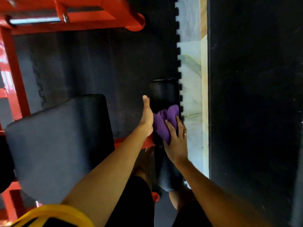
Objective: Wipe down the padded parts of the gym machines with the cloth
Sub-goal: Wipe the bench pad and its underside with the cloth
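Pressing purple cloth (pixel 165 122) on roller pad (pixel 164 94): right hand (pixel 177 143); left hand (pixel 147 115) at pad edge.

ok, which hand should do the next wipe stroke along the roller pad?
Right. The right hand already presses the purple cloth onto the black roller pad; the left hand only steadies the pad's side, with no cloth.

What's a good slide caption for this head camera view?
Right hand presses a purple cloth on a black roller pad while the left hand steadies its side.
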`<state>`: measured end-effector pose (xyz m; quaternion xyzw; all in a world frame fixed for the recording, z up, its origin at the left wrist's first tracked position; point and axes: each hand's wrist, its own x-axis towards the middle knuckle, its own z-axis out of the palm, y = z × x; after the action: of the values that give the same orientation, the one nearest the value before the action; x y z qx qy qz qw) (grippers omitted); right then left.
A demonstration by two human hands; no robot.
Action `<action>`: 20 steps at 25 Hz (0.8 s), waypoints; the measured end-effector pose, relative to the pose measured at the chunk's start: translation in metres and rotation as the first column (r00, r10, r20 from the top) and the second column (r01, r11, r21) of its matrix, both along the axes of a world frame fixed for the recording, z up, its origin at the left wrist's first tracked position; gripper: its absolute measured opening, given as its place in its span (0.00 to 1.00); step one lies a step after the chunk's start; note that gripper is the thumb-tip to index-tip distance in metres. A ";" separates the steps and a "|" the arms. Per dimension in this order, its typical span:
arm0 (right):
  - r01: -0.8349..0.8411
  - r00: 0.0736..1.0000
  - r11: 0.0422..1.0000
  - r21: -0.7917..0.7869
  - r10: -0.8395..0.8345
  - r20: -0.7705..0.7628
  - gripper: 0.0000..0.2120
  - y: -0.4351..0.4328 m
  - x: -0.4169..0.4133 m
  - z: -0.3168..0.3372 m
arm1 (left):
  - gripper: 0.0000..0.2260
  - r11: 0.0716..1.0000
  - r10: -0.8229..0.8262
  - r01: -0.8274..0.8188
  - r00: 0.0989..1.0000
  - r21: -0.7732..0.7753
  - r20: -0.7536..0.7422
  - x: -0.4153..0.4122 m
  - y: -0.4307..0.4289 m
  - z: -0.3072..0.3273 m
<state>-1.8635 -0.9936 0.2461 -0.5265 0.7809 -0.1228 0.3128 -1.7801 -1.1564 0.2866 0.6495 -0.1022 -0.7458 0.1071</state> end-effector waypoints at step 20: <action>0.083 0.996 0.996 0.034 -0.084 0.031 0.34 -0.007 -0.007 0.005 | 0.41 0.993 0.081 -0.093 0.983 0.068 0.165 -0.018 0.015 0.004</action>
<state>-1.8709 -1.0001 0.2513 -0.4862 0.7990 -0.1314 0.3285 -1.7977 -1.1416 0.2908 0.7153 -0.0540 -0.6886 0.1063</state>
